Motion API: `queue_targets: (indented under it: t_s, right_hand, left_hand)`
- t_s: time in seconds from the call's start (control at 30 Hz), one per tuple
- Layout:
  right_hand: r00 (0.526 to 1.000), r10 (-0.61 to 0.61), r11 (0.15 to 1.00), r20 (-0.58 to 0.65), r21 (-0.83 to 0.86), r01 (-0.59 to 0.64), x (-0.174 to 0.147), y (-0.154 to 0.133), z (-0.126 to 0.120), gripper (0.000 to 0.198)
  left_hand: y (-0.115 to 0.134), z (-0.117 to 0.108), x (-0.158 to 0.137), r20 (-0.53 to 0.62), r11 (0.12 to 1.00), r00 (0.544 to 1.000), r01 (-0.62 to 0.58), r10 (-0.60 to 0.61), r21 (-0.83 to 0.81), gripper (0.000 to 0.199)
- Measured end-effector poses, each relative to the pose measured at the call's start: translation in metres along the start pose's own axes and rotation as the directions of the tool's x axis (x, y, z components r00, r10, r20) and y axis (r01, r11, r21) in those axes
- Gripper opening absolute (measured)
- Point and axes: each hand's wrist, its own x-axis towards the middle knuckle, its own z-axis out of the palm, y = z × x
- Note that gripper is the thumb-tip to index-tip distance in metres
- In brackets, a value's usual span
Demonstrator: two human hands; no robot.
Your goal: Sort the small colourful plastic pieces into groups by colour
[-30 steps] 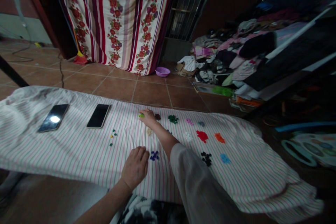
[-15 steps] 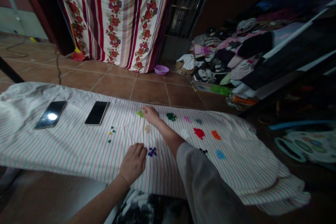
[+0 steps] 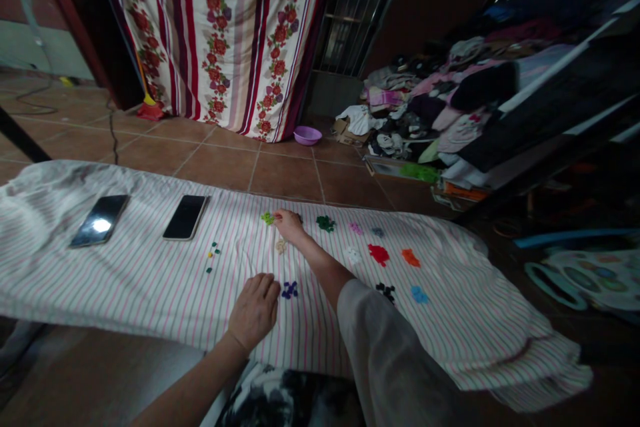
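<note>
My right hand [image 3: 289, 224] reaches across to the far side of the striped cloth, its fingertips pinched together at the edge of a small heap of lime-green pieces [image 3: 267, 218]. Whatever may be between those fingertips is too small to make out. Just below that hand lies a heap of beige pieces [image 3: 281, 247]. My left hand [image 3: 255, 310] rests palm down on the cloth with its fingers loosely laid out, holding nothing visible. Beside its fingertips are dark blue pieces [image 3: 289, 290]. Several green pieces and a yellow one [image 3: 210, 255] lie scattered further left.
Right of my right arm lie heaps of dark green [image 3: 326, 223], pink [image 3: 355, 228], grey [image 3: 377, 231], white [image 3: 353, 254], red [image 3: 379, 254], orange [image 3: 411, 257], black [image 3: 385, 291] and light blue pieces [image 3: 419, 294]. Two phones [image 3: 185, 217] [image 3: 99, 221] lie at left.
My right hand has drawn slightly right, away from the lime-green heap, uncovering more of it. The black heap shows more fully beside my sleeve. My left hand stays in place.
</note>
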Motion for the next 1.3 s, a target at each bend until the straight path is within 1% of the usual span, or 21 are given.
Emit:
queue_targets:
  t_s: [0.1,0.23,0.4,0.57,0.73,0.83,0.97,1.07,1.17,1.3]
  right_hand:
    - [1.000,-0.009,1.000,-0.028,0.012,0.009,0.000,0.004,-0.002,0.028]
    - [0.997,-0.073,0.996,-0.039,0.049,0.075,-0.006,0.010,-0.004,0.033]
    - [0.986,-0.164,0.984,-0.018,0.067,0.165,-0.027,0.017,-0.009,0.031]
    - [0.987,-0.160,0.986,0.026,0.056,0.159,-0.052,0.021,-0.014,0.031]
    - [0.963,-0.258,0.966,0.073,0.030,0.257,-0.070,0.017,-0.013,0.028]
    - [0.975,-0.220,0.975,0.043,-0.005,0.220,-0.078,0.013,-0.006,0.027]
    - [0.985,-0.167,0.985,-0.032,-0.037,0.166,-0.086,0.008,0.005,0.019]
    - [0.984,-0.165,0.985,-0.070,-0.069,0.160,-0.090,0.003,0.010,0.019]
    - [0.984,-0.162,0.983,-0.081,-0.095,0.154,-0.092,0.000,0.012,0.022]
    - [0.981,-0.168,0.985,-0.099,-0.063,0.162,-0.092,0.002,0.017,0.023]
  left_hand:
    - [0.000,-0.001,0.000,-0.002,1.000,1.000,0.003,-0.003,-0.009,0.019]
    - [-0.001,0.000,-0.001,-0.018,0.999,1.000,0.005,-0.006,-0.034,0.019]
    - [-0.002,0.001,-0.002,-0.035,0.999,0.999,0.006,-0.008,-0.042,0.018]
    - [-0.002,0.001,-0.003,-0.051,0.999,0.999,-0.005,0.003,-0.037,0.018]
    - [-0.001,0.000,-0.002,-0.060,1.000,0.998,-0.008,0.008,-0.013,0.017]
    - [-0.001,0.001,-0.003,-0.056,1.000,0.998,-0.014,0.014,0.001,0.016]
    - [-0.001,0.000,-0.003,-0.047,1.000,0.999,-0.022,0.022,0.015,0.016]
    - [-0.001,-0.001,-0.003,-0.047,1.000,0.999,-0.024,0.025,0.017,0.016]
    - [0.000,-0.001,-0.002,-0.054,1.000,0.998,-0.025,0.026,0.016,0.016]
    - [-0.001,-0.001,-0.002,-0.070,0.999,0.997,-0.028,0.029,0.018,0.014]
